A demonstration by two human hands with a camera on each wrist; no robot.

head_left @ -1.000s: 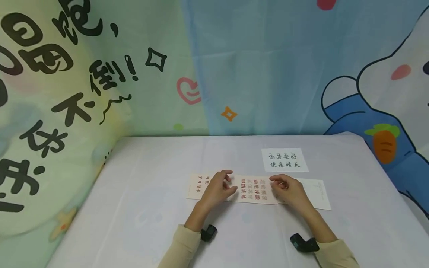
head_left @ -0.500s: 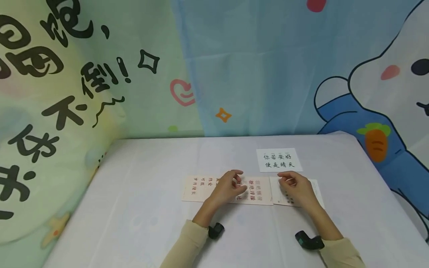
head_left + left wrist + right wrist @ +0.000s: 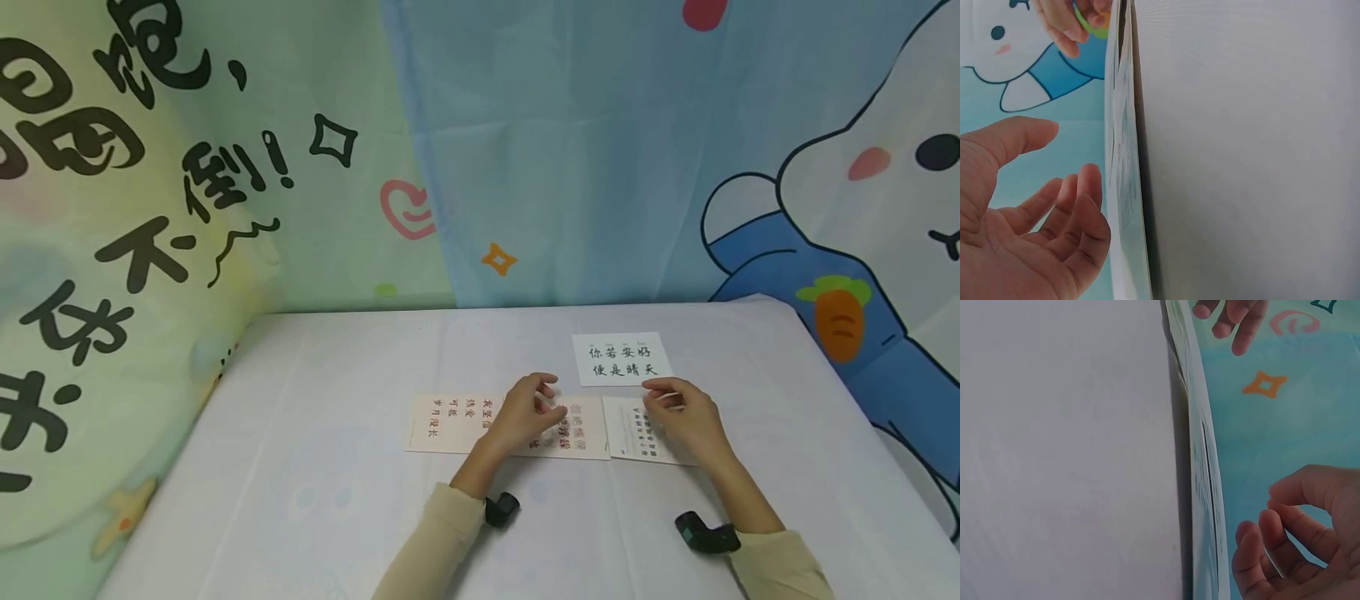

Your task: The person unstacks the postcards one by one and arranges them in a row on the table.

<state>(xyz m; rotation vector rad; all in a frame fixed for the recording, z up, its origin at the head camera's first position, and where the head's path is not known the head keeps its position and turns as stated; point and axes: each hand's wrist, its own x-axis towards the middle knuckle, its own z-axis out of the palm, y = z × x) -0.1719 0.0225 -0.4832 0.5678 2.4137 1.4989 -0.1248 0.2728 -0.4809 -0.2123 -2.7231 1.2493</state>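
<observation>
My left hand (image 3: 527, 412) hovers over a row of cream cards (image 3: 444, 427) printed with reddish-brown characters, hiding part of their middle. Its fingers are loosely bent, and nothing sits between them; the left wrist view shows a wide gap from thumb to fingers. Over a white card (image 3: 628, 429) with small dark writing, butted against the row's right end, hangs my right hand (image 3: 688, 417). That hand covers much of the card's right side. In the right wrist view its thumb and index tips come close together, with no object showing between them.
Another white card (image 3: 622, 360) with two lines of large dark characters lies behind the row. All of it rests on a white-covered table (image 3: 330, 400). A printed cloth backdrop (image 3: 585, 150) stands along the table's far and left sides.
Both hands have moved rightward over the cards. The right hand has uncovered the small writing on the white card at the row's end. The head view has shifted slightly.
</observation>
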